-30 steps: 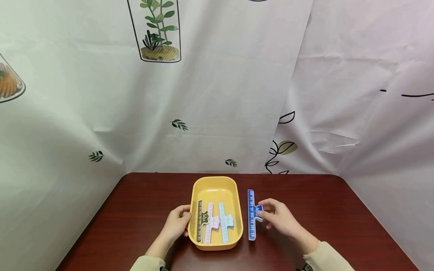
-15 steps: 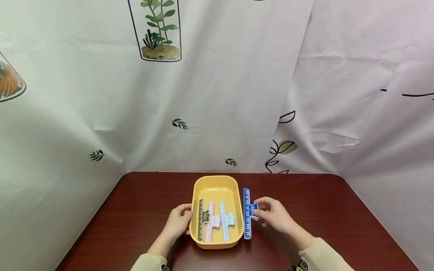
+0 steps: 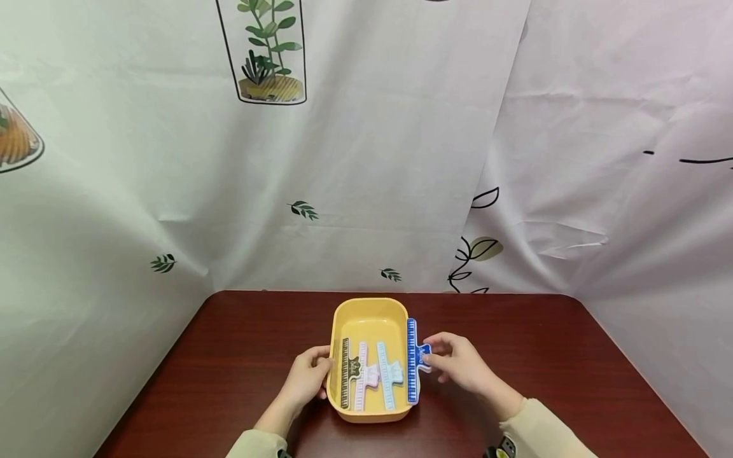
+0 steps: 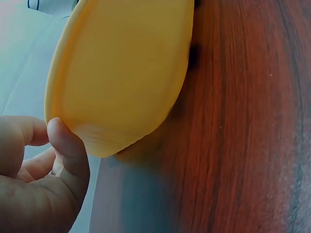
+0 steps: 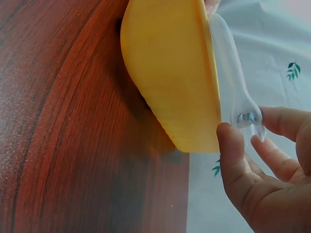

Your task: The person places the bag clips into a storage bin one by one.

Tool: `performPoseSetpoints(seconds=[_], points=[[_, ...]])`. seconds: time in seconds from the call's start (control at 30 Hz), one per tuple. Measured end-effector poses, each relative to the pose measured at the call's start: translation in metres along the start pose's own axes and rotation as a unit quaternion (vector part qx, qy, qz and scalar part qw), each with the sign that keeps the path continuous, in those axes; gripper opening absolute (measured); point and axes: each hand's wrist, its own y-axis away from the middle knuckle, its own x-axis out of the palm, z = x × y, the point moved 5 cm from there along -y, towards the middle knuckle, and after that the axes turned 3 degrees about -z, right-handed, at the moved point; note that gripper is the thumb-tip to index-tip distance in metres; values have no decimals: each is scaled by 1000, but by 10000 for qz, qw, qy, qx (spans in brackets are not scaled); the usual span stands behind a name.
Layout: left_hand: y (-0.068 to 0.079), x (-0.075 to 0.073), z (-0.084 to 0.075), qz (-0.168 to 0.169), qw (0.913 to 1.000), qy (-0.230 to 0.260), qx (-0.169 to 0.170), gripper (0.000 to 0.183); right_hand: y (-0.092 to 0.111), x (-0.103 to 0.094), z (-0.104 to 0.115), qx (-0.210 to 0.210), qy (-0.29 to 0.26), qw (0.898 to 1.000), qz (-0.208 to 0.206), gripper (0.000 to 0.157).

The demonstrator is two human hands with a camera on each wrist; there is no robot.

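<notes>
A yellow plastic basin (image 3: 371, 310) stands on the table. My left hand (image 3: 305, 376) holds its left rim, thumb over the edge and fingers outside, as the left wrist view of the basin wall (image 4: 127, 63) shows too. With my right hand (image 3: 462, 366) I pinch the handle of a blue piano-key clip (image 3: 411, 362), thumb and fingers on either side. The clip overlaps the basin's right rim; in the right wrist view its pale side profile (image 5: 232, 63) stands right at that rim. Inside the basin lie a black clip (image 3: 345, 376), a pink clip (image 3: 361, 381) and a light blue clip (image 3: 386, 376).
The dark red-brown wooden table (image 3: 246, 337) has rounded far corners. White cloth (image 3: 366, 165) printed with plants hangs around its back and sides.
My right hand has brought the blue clip leftward from beside the basin to over its right rim. The basin has shifted slightly right, with my left hand still holding it.
</notes>
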Motion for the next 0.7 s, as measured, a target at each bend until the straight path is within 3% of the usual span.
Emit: performPoseSetpoints(seconds=[0.27,0.7], points=[[1,2,4,176,9998,88,-56,42,-5,3,1,-27,116,9999,15,34],[-1,4,4,141,9998,107,43,42,-12,12,8,-170,308,9994,-18,33]])
